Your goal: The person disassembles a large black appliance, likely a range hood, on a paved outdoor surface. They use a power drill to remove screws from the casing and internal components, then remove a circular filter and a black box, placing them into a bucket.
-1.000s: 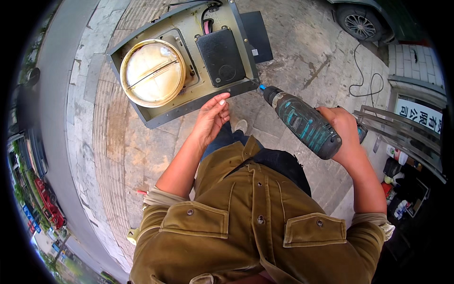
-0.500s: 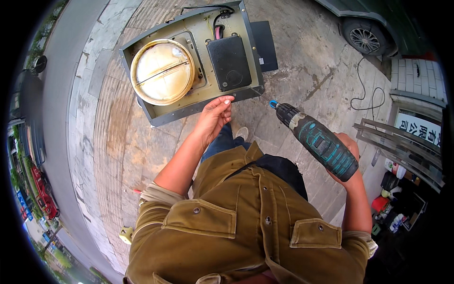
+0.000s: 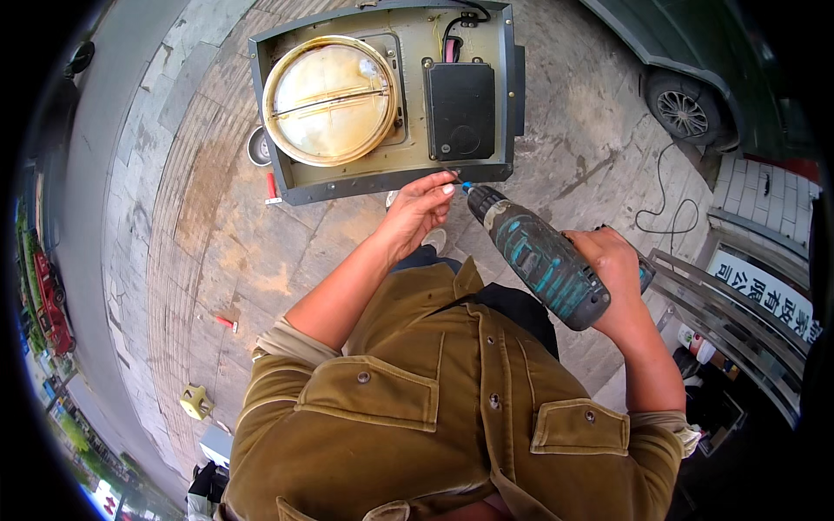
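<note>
Teal and black, the drill [image 3: 539,260] is filling my right hand [image 3: 608,269], fingers wrapping its grip. My left hand [image 3: 419,213] is hanging at the tip [image 3: 469,188]; from here I cannot tell whether it is pinching anything. Just beyond, the casing [image 3: 373,186] is holding a round cover [image 3: 330,130] and black box [image 3: 462,108], with paving [image 3: 565,113] spreading around.

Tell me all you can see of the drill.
The drill is black and teal, scuffed, its body apparently plastic, with a dark chuck and a blue collar at the nose. The right hand holds it, nose pointing forward and left, close to the left hand and the case's near edge; contact there, or any spin, is unclear.
</note>
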A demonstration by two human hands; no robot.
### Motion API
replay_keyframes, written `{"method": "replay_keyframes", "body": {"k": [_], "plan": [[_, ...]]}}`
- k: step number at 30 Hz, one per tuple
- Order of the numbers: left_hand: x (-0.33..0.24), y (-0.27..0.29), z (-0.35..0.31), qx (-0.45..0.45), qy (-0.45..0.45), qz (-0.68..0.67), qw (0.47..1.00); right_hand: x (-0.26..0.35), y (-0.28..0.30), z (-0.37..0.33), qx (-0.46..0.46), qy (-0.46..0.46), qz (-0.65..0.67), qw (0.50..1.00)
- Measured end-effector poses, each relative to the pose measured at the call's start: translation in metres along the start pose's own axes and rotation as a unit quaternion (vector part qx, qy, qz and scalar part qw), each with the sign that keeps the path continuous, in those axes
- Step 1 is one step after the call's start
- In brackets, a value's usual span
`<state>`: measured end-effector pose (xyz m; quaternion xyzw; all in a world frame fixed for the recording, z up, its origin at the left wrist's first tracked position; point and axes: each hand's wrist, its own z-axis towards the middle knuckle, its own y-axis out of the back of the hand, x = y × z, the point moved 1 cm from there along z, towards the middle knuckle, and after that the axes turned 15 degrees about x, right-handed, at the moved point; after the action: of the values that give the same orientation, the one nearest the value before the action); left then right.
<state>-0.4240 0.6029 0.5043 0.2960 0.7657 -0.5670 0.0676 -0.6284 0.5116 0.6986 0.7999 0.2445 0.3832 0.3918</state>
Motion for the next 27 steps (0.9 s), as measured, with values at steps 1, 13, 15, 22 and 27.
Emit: {"method": "replay_keyframes", "body": {"k": [1, 13, 15, 22, 27], "plan": [[0.000, 0.002, 0.000, -0.002, 0.000, 0.002, 1.000, 0.001, 0.000, 0.003, -0.001, 0.003, 0.001, 1.000], [-0.001, 0.014, 0.003, 0.002, -0.012, -0.015, 1.000, 0.019, 0.011, 0.024, 0.039, -0.002, -0.041, 0.998], [-0.001, 0.015, 0.001, 0.003, -0.016, -0.019, 1.000, 0.026, 0.019, 0.031, 0.059, 0.008, -0.073, 0.996], [-0.003, 0.032, -0.025, -0.048, -0.057, -0.017, 0.997, 0.031, 0.025, 0.041, 0.086, 0.014, -0.126, 0.988], [-0.006, 0.047, -0.040, -0.060, -0.090, -0.014, 0.994, 0.028, 0.016, 0.030, 0.065, -0.027, -0.073, 0.995]]}}
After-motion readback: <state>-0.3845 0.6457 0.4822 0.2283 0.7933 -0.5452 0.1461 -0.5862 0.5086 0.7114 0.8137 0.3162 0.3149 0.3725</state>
